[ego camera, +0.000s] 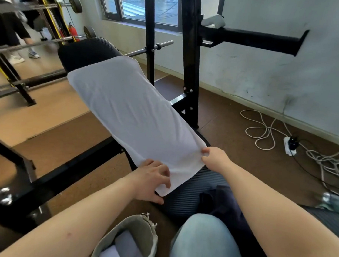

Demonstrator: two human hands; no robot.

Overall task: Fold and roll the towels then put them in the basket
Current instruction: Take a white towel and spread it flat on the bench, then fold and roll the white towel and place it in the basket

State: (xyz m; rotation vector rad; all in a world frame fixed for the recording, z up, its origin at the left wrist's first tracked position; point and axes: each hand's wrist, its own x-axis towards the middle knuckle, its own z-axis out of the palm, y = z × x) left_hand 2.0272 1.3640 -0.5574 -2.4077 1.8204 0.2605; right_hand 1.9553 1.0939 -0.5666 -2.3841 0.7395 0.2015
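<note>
A white towel (130,110) lies folded into a long strip along the black padded bench (86,53), running from the far left down toward me. My left hand (152,181) grips the towel's near left corner. At the near right corner my right hand (215,157) pinches the edge. A grey fabric basket (136,225) stands on the floor below my left forearm, with rolled white towels (123,247) inside it.
The black rack upright (190,56) rises just right of the bench, with a barbell (149,48) behind. A dark cloth (221,201) lies on the near bench pad beside my jeans-clad knee. White cables and a power strip (290,144) cover the floor at right. A person stands far left.
</note>
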